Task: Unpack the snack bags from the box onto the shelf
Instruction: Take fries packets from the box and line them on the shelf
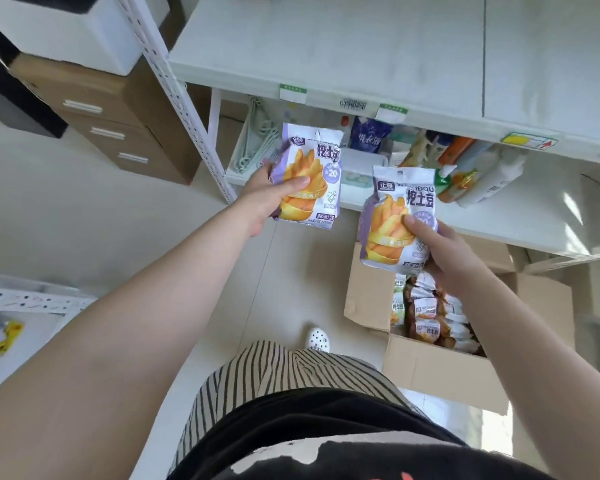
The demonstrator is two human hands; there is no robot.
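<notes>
While each hand, left hand and right hand, grips a purple-and-white foil snack bag, many remain in the brown cardboard box; the white metal shelf looks bare.

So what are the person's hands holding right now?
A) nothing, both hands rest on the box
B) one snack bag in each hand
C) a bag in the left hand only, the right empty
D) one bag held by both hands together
B: the left hand grips one purple bag and the right hand grips a second bag, held apart above the open box.
</notes>
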